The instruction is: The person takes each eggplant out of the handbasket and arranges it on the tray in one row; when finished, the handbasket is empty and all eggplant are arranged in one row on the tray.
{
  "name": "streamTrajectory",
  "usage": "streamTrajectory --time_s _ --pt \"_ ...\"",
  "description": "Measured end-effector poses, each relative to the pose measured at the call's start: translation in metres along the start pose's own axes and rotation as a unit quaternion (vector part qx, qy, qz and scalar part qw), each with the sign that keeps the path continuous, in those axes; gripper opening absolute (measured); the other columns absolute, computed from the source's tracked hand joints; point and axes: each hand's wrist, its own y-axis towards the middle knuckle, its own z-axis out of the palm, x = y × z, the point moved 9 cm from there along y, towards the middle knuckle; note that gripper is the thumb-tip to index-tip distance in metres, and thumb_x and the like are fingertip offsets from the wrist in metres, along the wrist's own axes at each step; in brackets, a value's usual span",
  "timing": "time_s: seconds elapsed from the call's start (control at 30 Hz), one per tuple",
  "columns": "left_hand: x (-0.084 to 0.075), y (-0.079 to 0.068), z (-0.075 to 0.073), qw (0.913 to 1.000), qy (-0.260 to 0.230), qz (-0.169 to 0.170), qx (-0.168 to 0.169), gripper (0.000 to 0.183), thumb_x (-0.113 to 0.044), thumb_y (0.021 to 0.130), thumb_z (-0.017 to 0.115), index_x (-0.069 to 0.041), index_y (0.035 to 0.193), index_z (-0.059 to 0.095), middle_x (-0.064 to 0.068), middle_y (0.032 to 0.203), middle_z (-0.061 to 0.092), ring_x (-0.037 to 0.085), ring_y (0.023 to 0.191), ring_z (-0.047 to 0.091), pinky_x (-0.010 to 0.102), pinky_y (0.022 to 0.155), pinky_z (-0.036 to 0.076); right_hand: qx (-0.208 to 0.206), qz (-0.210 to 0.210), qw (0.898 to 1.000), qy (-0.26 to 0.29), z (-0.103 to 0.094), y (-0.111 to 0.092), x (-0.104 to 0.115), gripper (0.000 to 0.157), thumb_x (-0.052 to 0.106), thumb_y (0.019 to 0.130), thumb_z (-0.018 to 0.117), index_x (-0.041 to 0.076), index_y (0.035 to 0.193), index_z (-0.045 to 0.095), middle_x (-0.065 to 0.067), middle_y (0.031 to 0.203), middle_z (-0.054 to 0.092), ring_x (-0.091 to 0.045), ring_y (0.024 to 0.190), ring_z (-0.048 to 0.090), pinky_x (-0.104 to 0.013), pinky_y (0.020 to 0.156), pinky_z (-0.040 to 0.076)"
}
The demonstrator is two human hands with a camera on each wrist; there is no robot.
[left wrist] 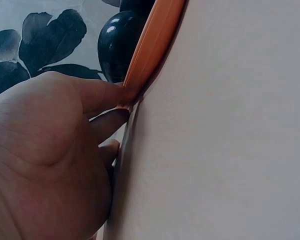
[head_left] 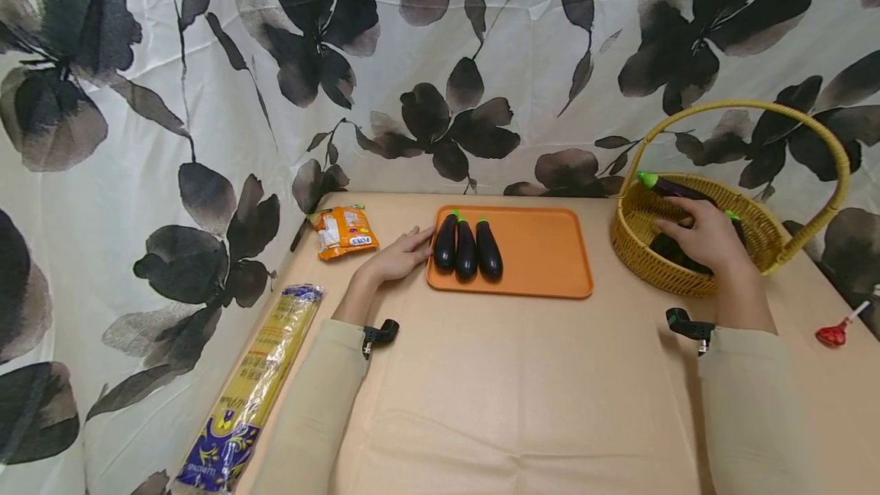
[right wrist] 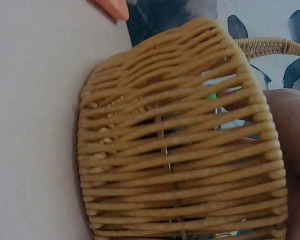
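Three dark eggplants (head_left: 466, 250) with green tops lie side by side at the left end of an orange tray (head_left: 543, 250). My left hand (head_left: 399, 257) rests beside the tray, its extended fingers (left wrist: 107, 97) touching the left rim. My right hand (head_left: 708, 234) reaches into a yellow wicker basket (head_left: 635, 254), among more eggplants. One eggplant (head_left: 677, 189) slants against the far rim, just behind the fingers; another eggplant (head_left: 670, 250) lies under the hand. In the right wrist view the basket wall hides most of the hand, so its grip does not show.
An orange snack packet (head_left: 345, 232) stands left of the tray. A long spaghetti pack (head_left: 254, 380) lies along the left table edge. A red lollipop (head_left: 833, 334) is right of the basket, whose tall handle (head_left: 835, 151) arches over it. A floral cloth (head_left: 426, 37) hangs behind.
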Motion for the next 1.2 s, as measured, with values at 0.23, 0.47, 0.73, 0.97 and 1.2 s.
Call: streamTrajectory --time_s 0.23,0.47,0.73,0.97,1.2 --pt "-0.001 0.001 -0.001 1.0 0.003 0.005 -0.002 0.058 -0.031 0.112 0.046 -0.02 0.166 0.028 0.019 0.174 0.012 0.045 0.161 -0.001 0.057 0.132 0.001 0.025 0.012 0.999 -0.033 0.0 0.001 -0.009 0.071 0.042 0.104 0.061 -0.005 0.154 0.043 -0.038 0.137 0.053 -0.049 0.105 0.056 -0.068 0.089 0.047" --pt "-0.002 0.002 -0.002 1.0 0.008 0.006 0.0 0.059 -0.032 0.112 0.045 -0.019 0.166 0.028 0.02 0.174 0.011 0.045 0.161 -0.001 0.057 0.132 0.001 0.055 0.052 0.996 -0.045 0.0 0.002 -0.017 0.072 0.042 0.104 0.062 -0.005 0.155 0.04 -0.043 0.149 0.039 -0.065 0.135 0.033 -0.08 0.11 0.029" --pt "-0.001 0.001 -0.002 0.9999 0.009 0.004 0.001 0.059 -0.032 0.112 0.045 -0.019 0.166 0.028 0.02 0.174 0.011 0.046 0.161 0.0 0.057 0.132 0.001 0.121 0.05 0.99 -0.059 0.014 0.01 -0.017 0.078 0.052 0.106 0.055 -0.004 0.157 0.036 -0.043 0.153 0.035 -0.064 0.138 0.031 -0.08 0.112 0.026" --pt "0.0 0.002 -0.001 1.0 0.009 0.003 0.002 0.059 -0.033 0.112 0.045 -0.02 0.166 0.028 0.02 0.174 0.011 0.046 0.16 -0.001 0.057 0.131 0.001 0.151 0.037 0.985 -0.07 0.025 0.017 -0.018 0.077 0.051 0.109 0.047 -0.008 0.156 0.035 -0.044 0.154 0.032 -0.067 0.14 0.025 -0.08 0.113 0.023" --pt "0.002 0.002 -0.001 1.0 0.009 0.001 0.003 0.059 -0.033 0.112 0.045 -0.02 0.167 0.028 0.02 0.174 0.01 0.046 0.16 -0.001 0.058 0.131 0.001 0.145 0.019 0.987 -0.066 0.026 0.016 -0.017 0.071 0.046 0.111 0.045 -0.014 0.15 0.042 -0.043 0.151 0.037 -0.065 0.14 0.027 -0.079 0.114 0.023"
